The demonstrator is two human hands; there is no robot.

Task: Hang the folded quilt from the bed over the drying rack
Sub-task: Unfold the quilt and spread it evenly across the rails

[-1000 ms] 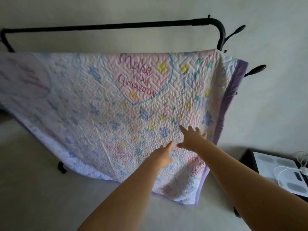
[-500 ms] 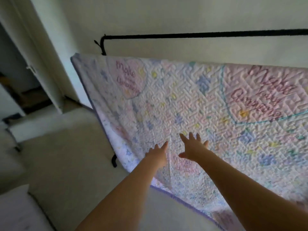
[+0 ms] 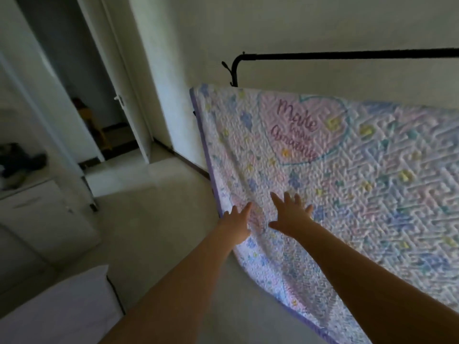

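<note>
The pastel quilt [image 3: 347,184], with flowers, a heart and the words "Make today Amazing", hangs spread over a lower bar of the black drying rack [image 3: 347,55], whose top bar runs above it against the wall. My left hand [image 3: 236,223] lies flat with fingers apart near the quilt's purple-trimmed left edge. My right hand [image 3: 290,214] presses open-palmed on the quilt just to the right of it. Neither hand grips the fabric.
An open white door [image 3: 124,100] and doorway stand at the left. A white cabinet [image 3: 42,214] is at the far left, and a bed corner [image 3: 62,311] at the bottom left. Pale floor lies between them and the rack.
Both hands have slid left across the quilt, from near its right end to its left edge. The view has swung left, showing the doorway and cabinet.
</note>
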